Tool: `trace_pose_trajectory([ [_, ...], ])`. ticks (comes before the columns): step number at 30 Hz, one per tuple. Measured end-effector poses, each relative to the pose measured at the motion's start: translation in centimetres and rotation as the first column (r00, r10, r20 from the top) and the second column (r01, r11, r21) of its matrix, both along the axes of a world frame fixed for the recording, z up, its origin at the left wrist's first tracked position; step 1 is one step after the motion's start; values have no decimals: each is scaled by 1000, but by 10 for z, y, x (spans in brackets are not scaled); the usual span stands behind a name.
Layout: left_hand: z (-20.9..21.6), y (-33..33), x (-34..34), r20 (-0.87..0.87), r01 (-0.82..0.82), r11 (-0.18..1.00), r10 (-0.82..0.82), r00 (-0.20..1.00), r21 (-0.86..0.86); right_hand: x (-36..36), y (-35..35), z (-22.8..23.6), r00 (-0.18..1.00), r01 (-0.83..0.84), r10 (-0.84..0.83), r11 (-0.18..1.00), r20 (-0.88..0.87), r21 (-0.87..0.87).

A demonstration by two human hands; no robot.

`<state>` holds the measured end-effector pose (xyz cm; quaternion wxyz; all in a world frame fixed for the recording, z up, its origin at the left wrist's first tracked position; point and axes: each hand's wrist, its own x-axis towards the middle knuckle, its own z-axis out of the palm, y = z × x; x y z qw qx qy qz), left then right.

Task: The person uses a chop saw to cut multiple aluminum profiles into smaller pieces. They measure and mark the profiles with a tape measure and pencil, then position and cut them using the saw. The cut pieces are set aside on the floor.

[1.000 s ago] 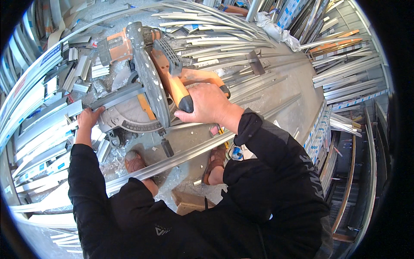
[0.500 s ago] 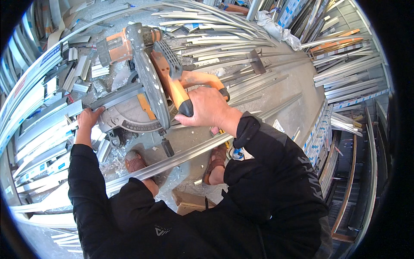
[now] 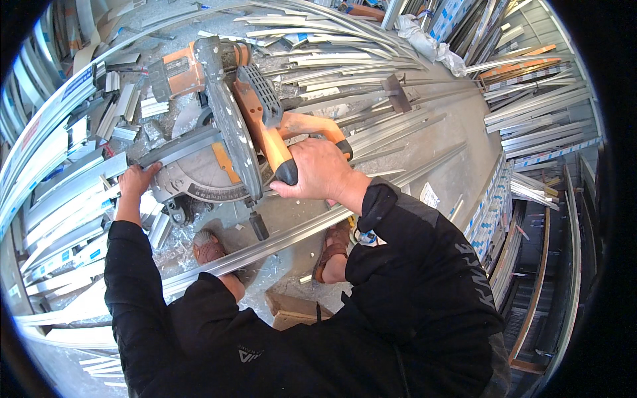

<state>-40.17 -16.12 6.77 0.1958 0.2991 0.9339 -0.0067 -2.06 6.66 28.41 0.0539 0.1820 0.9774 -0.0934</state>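
Observation:
An orange and black mitre saw (image 3: 265, 136) stands in front of me, with its round blade guard (image 3: 229, 109) upright over the grey turntable (image 3: 199, 175). My right hand (image 3: 320, 170) is closed around the saw's orange-and-black handle (image 3: 325, 126). Across the saw's bed lies a grey metal profile (image 3: 186, 147). At the left end of the bed, my left hand (image 3: 137, 180) grips this profile, thumb toward the saw. The blade's edge and the spot beneath it are hidden by the guard.
Long silver profiles (image 3: 265, 247) run across in front of my knees, above my sandalled feet. Stacked profiles (image 3: 70, 199) crowd the left, and others (image 3: 345, 56) cover the floor behind the saw. Racks of strips (image 3: 544, 113) stand at right. A cardboard piece (image 3: 292, 312) lies between my feet.
My right hand and the saw handle have shifted very slightly downward in view. The left hand keeps its place on the profile.

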Motion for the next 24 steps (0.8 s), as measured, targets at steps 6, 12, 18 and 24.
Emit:
trace_pose_trajectory([
  [6,-1,0,-1,-11,3,1000,-3,1000,-12,3,-1,-6,1000,5,-5,1000,-1,10],
  [12,0,-2,0,-26,19,999,-18,1000,39,2,-6,-1,998,-9,10,1000,-63,14],
  [18,0,-3,2,-24,-8,1000,8,1000,26,-13,9,36,989,27,-34,998,-147,-51],
  [24,3,-2,5,-10,-11,1000,11,1000,-11,-27,125,63,715,-32,60,998,-697,54],
])
